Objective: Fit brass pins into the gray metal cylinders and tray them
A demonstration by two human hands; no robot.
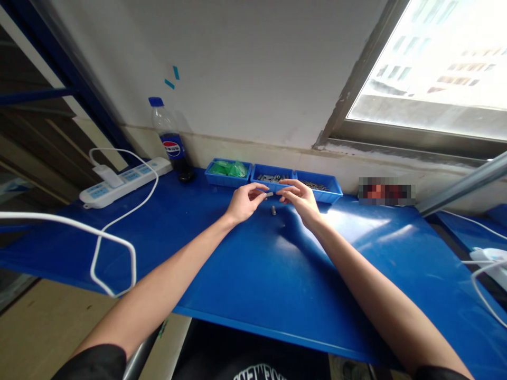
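Note:
Both my hands meet over the far middle of the blue table (245, 274), just in front of three small blue bins. My left hand (243, 200) pinches a small grey metal piece (269, 195) at its fingertips. My right hand (299, 199) faces it with fingers curled toward the same piece; whether it grips it I cannot make out. A second small grey metal part (273, 210) lies on the table right below the fingertips. The middle bin (273, 182) holds grey metal parts, the left bin (228, 172) green bags, the right bin (319, 188) dark thin parts.
A cola bottle (170, 140) stands at the back left beside a white power strip (124, 179) with a plug and a white cable (114, 248) looping over the table's left edge. A white device with cables (489, 261) lies at the right. Wall and window close the back.

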